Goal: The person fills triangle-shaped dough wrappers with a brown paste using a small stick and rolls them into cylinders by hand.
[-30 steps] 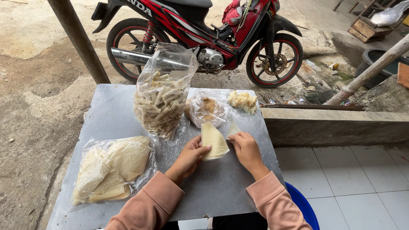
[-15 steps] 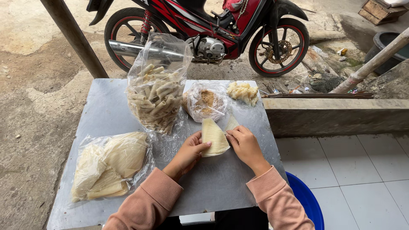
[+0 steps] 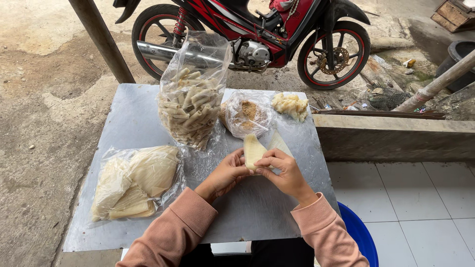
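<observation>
Both hands work one pale wrapper (image 3: 253, 149) over the metal table (image 3: 133, 111). Left hand (image 3: 226, 173) cups the sheet from below and behind, fingers curled under its lower edge. Right hand (image 3: 283, 170) pinches the near side of the fold, thumb and forefinger closed on it. The wrapper stands half-folded, tip pointing away from the grip; a second flat sheet (image 3: 278, 142) lies just beyond the right knuckles.

Judgement: the fold holds best if the pinch stays low and the left fingers keep supporting the back, so the thin sheet does not tear or spring open. Light pressure; the sheet looks dry and limp.

Beyond the grip: small bag of brown filling (image 3: 246, 113), a pale lump of dough (image 3: 290, 105) to its right. Tall bag of finished rolls (image 3: 192, 99) ahead-left of the left hand. Bag of spare wrappers (image 3: 132, 179) well to the left of the left forearm.
</observation>
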